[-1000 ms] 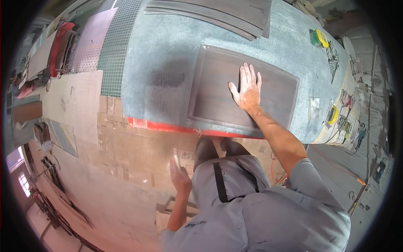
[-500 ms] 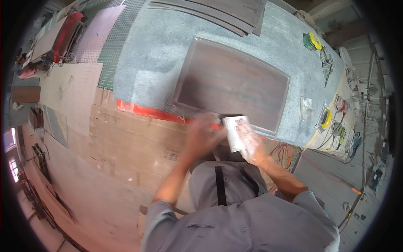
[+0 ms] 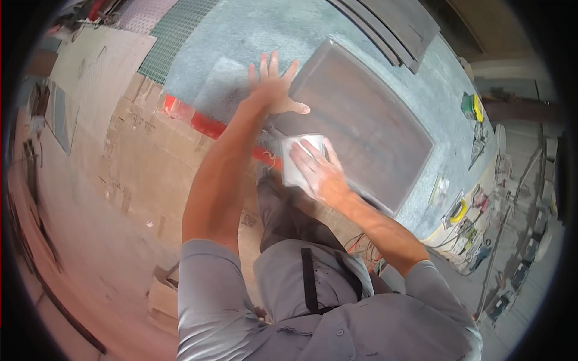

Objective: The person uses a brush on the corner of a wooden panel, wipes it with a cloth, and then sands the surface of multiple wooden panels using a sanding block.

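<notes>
My right hand (image 3: 322, 174) grips a white, flat rectangular pad (image 3: 292, 171), with its fingers stretched across the top. It looks like a sanding pad, and it sits by the near left corner of a grey-brown panel (image 3: 367, 114). The panel lies flat on a blue-grey carpeted table top (image 3: 241, 36) and has a paler border round a smooth, dusty face. Beyond the pad, my left hand (image 3: 274, 87) is open with its fingers spread, over the panel's left edge and the carpet. Nothing is in it; whether it touches the surface I cannot tell.
A stack of grey panels (image 3: 391, 30) lies at the far side. On the right are a green and yellow container (image 3: 472, 107), a yellow-handled tool (image 3: 459, 212) and cords. Red material (image 3: 208, 125) lines the table's near edge, with cardboard (image 3: 150, 150) below it.
My left hand has moved forward and spread open. My right hand has shifted left with the white pad. The view has turned, so the panel appears more tilted.
</notes>
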Demonstrator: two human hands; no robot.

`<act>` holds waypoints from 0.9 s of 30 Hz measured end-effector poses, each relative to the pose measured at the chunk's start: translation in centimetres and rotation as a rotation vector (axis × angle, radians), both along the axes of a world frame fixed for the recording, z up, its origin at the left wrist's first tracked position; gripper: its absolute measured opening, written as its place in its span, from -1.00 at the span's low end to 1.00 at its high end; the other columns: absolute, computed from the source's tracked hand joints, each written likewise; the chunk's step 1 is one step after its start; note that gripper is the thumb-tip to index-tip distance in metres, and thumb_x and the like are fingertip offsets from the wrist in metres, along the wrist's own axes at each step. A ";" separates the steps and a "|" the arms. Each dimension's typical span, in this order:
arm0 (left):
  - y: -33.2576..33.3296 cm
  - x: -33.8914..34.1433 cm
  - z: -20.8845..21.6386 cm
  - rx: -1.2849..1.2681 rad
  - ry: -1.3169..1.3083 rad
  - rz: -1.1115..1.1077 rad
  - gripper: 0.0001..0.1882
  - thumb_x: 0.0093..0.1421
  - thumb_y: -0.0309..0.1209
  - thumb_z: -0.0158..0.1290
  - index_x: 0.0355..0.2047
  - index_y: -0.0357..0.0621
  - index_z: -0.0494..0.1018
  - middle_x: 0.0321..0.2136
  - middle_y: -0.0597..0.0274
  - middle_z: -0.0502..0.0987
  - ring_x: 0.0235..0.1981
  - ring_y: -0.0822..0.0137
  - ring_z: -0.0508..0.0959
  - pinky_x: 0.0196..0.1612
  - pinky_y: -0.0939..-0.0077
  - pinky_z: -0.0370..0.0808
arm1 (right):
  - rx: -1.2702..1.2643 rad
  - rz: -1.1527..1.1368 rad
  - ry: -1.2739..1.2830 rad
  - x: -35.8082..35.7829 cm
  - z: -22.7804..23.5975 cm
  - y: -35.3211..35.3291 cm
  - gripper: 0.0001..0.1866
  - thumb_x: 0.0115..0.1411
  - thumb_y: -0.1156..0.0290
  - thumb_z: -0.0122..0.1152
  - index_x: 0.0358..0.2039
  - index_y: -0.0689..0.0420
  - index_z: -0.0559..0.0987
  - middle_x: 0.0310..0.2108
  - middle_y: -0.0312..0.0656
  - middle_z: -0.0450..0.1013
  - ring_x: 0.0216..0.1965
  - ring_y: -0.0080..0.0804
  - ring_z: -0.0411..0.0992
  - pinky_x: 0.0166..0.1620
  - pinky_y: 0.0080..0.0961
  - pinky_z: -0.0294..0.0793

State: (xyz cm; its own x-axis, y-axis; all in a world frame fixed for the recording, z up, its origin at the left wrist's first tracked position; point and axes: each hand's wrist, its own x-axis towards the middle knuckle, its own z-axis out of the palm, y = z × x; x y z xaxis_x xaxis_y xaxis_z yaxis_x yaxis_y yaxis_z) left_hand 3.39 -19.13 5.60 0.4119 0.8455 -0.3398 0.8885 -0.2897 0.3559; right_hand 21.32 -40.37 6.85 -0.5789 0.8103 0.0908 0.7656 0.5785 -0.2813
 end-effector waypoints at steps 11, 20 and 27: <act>-0.4 -0.8 -0.6 -0.004 -0.097 0.050 0.49 -0.12 0.32 0.49 0.68 0.21 -0.12 0.63 -0.37 -0.39 0.65 -0.29 -0.51 0.55 -0.40 -0.49 | -0.080 -0.053 0.013 -2.8 0.5 1.0 -0.24 0.16 0.35 0.40 0.39 0.21 0.49 0.44 -0.10 0.39 0.52 -0.09 0.24 0.56 0.24 0.06; -0.3 -1.0 -0.7 -0.007 -0.105 0.038 0.47 -0.10 0.31 0.47 0.68 0.22 -0.11 0.63 -0.39 -0.39 0.64 -0.35 -0.49 0.55 -0.43 -0.45 | -0.094 -0.055 0.009 -3.2 -0.2 1.2 -0.27 0.17 0.34 0.35 0.39 0.17 0.51 0.50 -0.19 0.33 0.58 -0.14 0.13 0.57 0.23 0.03; 0.4 -0.6 -0.5 -0.018 -0.022 0.010 0.47 -0.13 0.36 0.46 0.68 0.26 -0.08 0.64 -0.33 -0.37 0.65 -0.28 -0.47 0.56 -0.39 -0.45 | -0.126 -0.007 -0.052 2.7 -0.2 -1.4 -0.35 0.13 0.28 0.40 0.29 0.03 0.61 0.41 -0.25 0.43 0.54 -0.23 0.20 0.59 0.22 0.04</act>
State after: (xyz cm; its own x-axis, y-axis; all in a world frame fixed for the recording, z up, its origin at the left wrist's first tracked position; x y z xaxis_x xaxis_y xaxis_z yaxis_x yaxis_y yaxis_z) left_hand 2.78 -18.77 5.14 0.4109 0.8434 -0.3462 0.8831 -0.2739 0.3809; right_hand 24.06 -41.74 6.70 -0.5746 0.8173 -0.0419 0.7847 0.5357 -0.3117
